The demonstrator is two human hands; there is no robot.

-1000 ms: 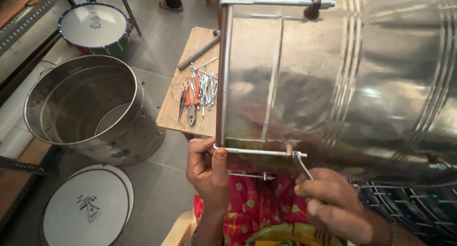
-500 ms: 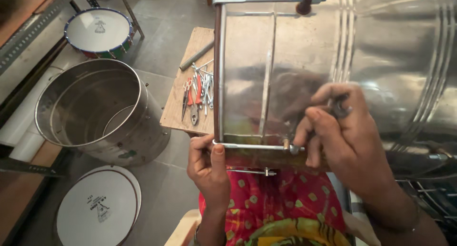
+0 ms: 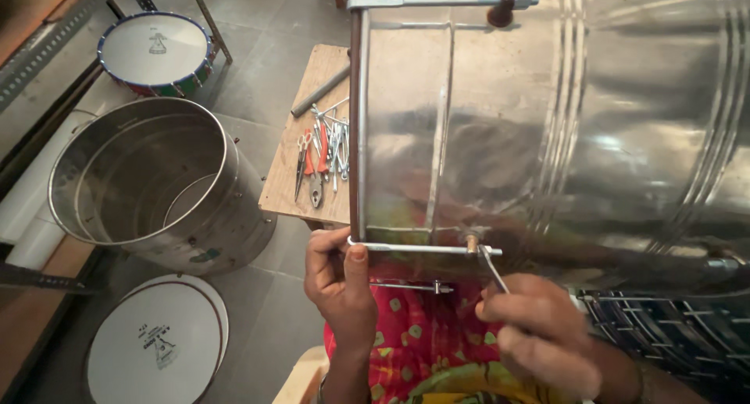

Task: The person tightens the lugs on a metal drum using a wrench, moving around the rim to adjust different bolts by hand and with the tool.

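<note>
My left hand (image 3: pixel 337 283) pinches a tension rod (image 3: pixel 422 248) on the steel drum shell (image 3: pixel 578 130). My right hand (image 3: pixel 539 334) grips a thin wrench (image 3: pixel 492 268). An empty steel shell (image 3: pixel 156 185) stands on the floor.

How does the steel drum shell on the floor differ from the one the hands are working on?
The floor shell stands open and bare; the lap shell lies sideways, fitted with tension rods. Nobody touches the floor shell; both hands are at the lap shell's rod. Both are shiny metal.

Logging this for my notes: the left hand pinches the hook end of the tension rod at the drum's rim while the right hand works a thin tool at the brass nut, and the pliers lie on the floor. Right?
Not quite. The pliers lie on the wooden board, not the floor, as the head view shows. The rest stands: left hand on the tension rod, right hand working the thin tool.
</note>
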